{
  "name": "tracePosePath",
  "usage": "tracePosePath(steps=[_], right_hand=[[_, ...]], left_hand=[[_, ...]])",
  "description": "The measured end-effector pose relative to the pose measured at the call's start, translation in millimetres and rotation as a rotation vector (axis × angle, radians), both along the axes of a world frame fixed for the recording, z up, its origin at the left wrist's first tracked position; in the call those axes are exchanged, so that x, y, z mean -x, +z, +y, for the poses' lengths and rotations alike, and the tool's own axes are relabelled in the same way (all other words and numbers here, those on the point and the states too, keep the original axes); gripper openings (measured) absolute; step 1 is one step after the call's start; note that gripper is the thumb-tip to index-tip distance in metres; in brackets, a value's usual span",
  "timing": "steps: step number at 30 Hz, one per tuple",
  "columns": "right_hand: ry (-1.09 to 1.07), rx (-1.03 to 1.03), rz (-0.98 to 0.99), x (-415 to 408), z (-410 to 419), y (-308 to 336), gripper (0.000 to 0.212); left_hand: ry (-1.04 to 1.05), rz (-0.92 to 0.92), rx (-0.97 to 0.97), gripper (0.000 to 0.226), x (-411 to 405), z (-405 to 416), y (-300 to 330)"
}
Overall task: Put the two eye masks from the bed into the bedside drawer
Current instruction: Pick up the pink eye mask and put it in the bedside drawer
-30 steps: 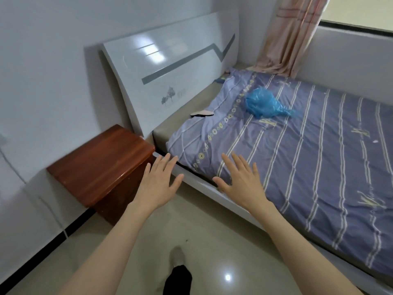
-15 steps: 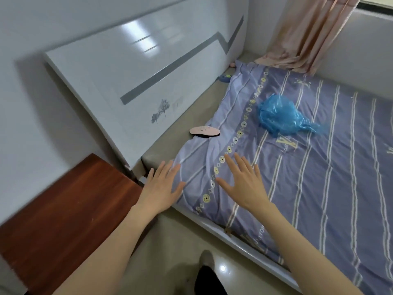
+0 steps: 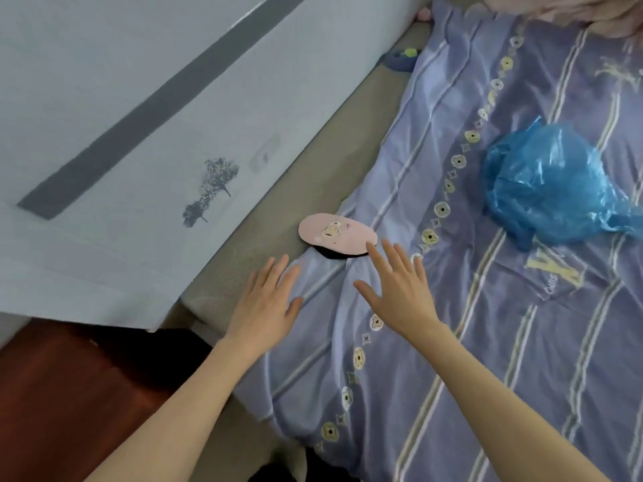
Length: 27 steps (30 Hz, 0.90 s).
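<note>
A pink eye mask point(image 3: 335, 233) with a small cartoon print lies near the head of the bed, where the purple striped sheet point(image 3: 487, 342) meets the bare mattress. A black eye mask point(image 3: 332, 253) lies under it, with only its dark edge showing. My right hand point(image 3: 396, 288) hovers flat with its fingers spread, and the fingertips are just short of the pink mask's right end. My left hand point(image 3: 266, 300) is open too, below and left of the masks. Both hands hold nothing. The red-brown bedside cabinet point(image 3: 69, 394) shows at the lower left; no drawer front is visible.
A white glossy headboard point(image 3: 139, 133) with a grey stripe fills the upper left. A crumpled blue plastic bag point(image 3: 546, 182) lies on the sheet to the right. A small dark object point(image 3: 400, 59) sits far up by the headboard, and a pink curtain point(image 3: 574, 8) hangs at the top right.
I have moved closer to the head of the bed and now look down on it. Both open hands have reached forward over the sheet toward the masks.
</note>
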State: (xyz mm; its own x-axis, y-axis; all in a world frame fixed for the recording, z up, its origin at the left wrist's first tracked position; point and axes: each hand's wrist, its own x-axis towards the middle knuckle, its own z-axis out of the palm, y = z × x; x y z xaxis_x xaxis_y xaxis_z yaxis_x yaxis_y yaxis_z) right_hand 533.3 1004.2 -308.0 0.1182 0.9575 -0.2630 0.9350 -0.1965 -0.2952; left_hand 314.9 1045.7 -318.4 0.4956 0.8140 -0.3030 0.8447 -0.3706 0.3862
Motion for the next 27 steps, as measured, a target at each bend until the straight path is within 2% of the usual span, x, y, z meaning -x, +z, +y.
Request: tracePosePath(steps=[8,11,14,17,21,24,27], right_hand=[[0.016,0.034,0.108,-25.8,59.7,-91.1,0.064],[0.037,0.022,0.13,-32.7,64.7,-114.8,0.065],[0.055,-0.036,0.145,-37.5,68.2,-126.1,0.058],[0.04,-0.146,0.205,-38.3,71.4,-126.1,0.048],[-0.091,-0.216,0.415,-36.3,75.2,-112.0,0.051],[-0.278,-0.198,0.58,-32.0,78.1,-91.8,0.057],[-0.47,-0.086,0.831,-19.8,79.7,-69.7,0.05]], left_hand=[[-0.138,-0.001,-0.023,0.067,-79.4,70.1,-93.5],[-0.116,-0.05,-0.011,0.062,-92.1,84.1,-119.7],[-0.085,-0.158,-0.046,0.049,-94.0,95.5,-128.3],[-0.037,-0.301,-0.082,0.048,-89.9,104.4,-121.0],[0.021,-0.407,-0.156,0.043,-79.4,122.6,-102.9],[0.288,-0.549,-0.096,0.032,-71.0,131.9,-81.1],[0.674,-0.702,0.121,0.015,-61.5,125.2,-55.9]])
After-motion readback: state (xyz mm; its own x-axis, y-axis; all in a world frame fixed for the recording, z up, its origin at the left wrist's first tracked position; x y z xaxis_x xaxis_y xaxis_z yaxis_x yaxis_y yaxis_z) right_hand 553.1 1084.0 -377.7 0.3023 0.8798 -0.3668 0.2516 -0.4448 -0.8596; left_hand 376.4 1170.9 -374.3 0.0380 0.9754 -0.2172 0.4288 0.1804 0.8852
